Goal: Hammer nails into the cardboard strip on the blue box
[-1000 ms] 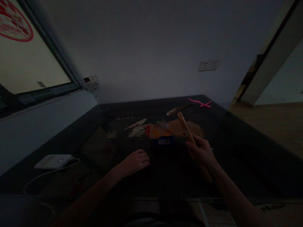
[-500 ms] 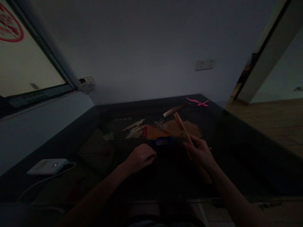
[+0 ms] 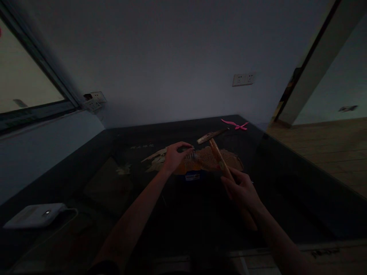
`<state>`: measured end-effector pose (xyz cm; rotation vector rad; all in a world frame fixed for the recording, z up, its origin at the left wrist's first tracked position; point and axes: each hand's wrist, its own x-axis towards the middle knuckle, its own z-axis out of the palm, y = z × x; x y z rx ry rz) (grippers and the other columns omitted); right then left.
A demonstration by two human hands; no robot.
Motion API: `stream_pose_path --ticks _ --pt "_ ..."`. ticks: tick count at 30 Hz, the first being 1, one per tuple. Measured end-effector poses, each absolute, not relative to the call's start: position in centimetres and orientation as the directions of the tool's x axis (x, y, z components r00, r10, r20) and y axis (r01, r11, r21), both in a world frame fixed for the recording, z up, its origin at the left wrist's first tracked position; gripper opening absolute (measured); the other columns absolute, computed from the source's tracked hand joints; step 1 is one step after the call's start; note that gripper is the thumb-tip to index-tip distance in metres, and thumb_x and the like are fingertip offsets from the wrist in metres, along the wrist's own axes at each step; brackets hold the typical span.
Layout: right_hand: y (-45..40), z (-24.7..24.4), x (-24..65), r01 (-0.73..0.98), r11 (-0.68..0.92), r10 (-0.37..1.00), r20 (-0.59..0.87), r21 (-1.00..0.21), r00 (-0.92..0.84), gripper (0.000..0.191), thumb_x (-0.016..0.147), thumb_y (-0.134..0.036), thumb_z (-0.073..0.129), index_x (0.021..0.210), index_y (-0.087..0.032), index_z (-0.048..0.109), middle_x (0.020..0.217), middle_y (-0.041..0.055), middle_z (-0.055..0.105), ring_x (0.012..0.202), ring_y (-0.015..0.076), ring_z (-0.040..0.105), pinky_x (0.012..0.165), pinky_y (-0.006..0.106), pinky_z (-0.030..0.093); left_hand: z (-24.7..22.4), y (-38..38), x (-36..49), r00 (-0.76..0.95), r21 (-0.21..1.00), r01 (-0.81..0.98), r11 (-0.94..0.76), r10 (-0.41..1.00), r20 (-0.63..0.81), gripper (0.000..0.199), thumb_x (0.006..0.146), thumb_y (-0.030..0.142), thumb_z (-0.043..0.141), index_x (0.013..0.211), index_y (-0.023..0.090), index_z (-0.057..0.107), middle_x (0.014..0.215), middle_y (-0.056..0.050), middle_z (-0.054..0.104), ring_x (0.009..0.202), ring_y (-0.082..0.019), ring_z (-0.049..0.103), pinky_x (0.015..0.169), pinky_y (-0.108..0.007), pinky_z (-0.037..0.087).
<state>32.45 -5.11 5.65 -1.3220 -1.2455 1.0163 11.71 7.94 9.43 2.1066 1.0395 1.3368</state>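
Note:
My right hand [image 3: 242, 187] is wrapped around the wooden handle of a hammer [image 3: 215, 151], its metal head raised at the far end. A brown, speckled flat piece [image 3: 205, 158] lies across the dark table, with a short row of thin dark upright marks, maybe nails, on it. My left hand [image 3: 174, 156] is over the left part of this piece, thumb and forefinger brought together beside the row. Whatever is between those fingertips is too small and dark to make out. A blue box [image 3: 192, 175] shows at the piece's near edge.
On the dark table [image 3: 200, 217], a pink ribbon-like strip [image 3: 236, 124] lies at the back right. A white device [image 3: 36, 215] with a cable [image 3: 73, 214] rests at the front left. Wall sockets [image 3: 243, 79] are behind, and a window frame [image 3: 40, 55] is at left.
My left hand has moved forward from the table in front of the brown piece to over its left part. The hammer stays in my right hand. The view has shifted slightly.

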Motion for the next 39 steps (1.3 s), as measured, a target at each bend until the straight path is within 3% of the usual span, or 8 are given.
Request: stream_pose_path --ticks 6,12,27,34,39 --pt "-4.8 5.4 32.8 0.163 0.083 0.985 0.106 -0.983 0.138 0.045 0.073 -0.037 0.063 0.113 -0.016 0.061 0.071 0.0001 0.062 0.054 0.0128 0.054 0.044 0.021 0.042 8.1 9.0 12.8 0.346 0.695 0.354 -0.625 0.778 0.524 0.006 0.073 0.019 0.064 0.077 0.016 0.067 0.081 -0.003 0.069 0.079 -0.016 0.064 0.075 -0.028 0.050" --pt "-5.2 5.7 32.8 0.116 0.006 0.991 0.021 -0.993 0.129 0.051 0.072 -0.038 0.063 0.117 -0.015 0.058 0.055 -0.0054 0.052 0.038 0.0076 0.041 0.033 0.019 0.035 7.4 9.5 12.6 0.407 0.737 0.332 -0.589 0.794 0.451 0.007 0.073 0.020 0.063 0.078 0.016 0.065 0.081 -0.003 0.068 0.077 -0.015 0.064 0.075 -0.028 0.051" --pt "-5.1 5.5 32.4 0.169 -0.019 0.992 0.003 -0.985 0.127 0.051 0.073 -0.038 0.063 0.118 -0.013 0.055 0.053 -0.0064 0.046 0.038 0.0086 0.041 0.033 0.020 0.033 6.9 9.8 12.8 0.435 0.744 0.294 -0.599 0.778 0.454 0.008 0.075 0.022 0.060 0.080 0.015 0.062 0.080 -0.002 0.067 0.076 -0.015 0.063 0.073 -0.027 0.051" --pt "-4.6 5.3 32.4 0.227 0.030 0.985 0.067 -0.973 0.157 0.046 0.072 -0.037 0.062 0.112 -0.013 0.060 0.072 0.0010 0.063 0.057 0.0153 0.056 0.046 0.023 0.044 6.9 9.7 12.7 0.435 0.698 0.328 -0.636 0.758 0.486 0.010 0.076 0.021 0.058 0.082 0.016 0.063 0.079 -0.002 0.067 0.075 -0.014 0.063 0.071 -0.025 0.049" --pt "-4.7 5.2 32.1 0.256 0.051 0.981 0.096 -0.965 0.166 0.048 0.072 -0.036 0.062 0.113 -0.011 0.061 0.075 0.0028 0.066 0.059 0.0162 0.059 0.047 0.024 0.045 7.0 9.6 12.8 0.452 0.686 0.348 -0.639 0.756 0.474 0.009 0.074 0.020 0.059 0.081 0.014 0.063 0.077 -0.003 0.067 0.072 -0.014 0.063 0.068 -0.025 0.049"
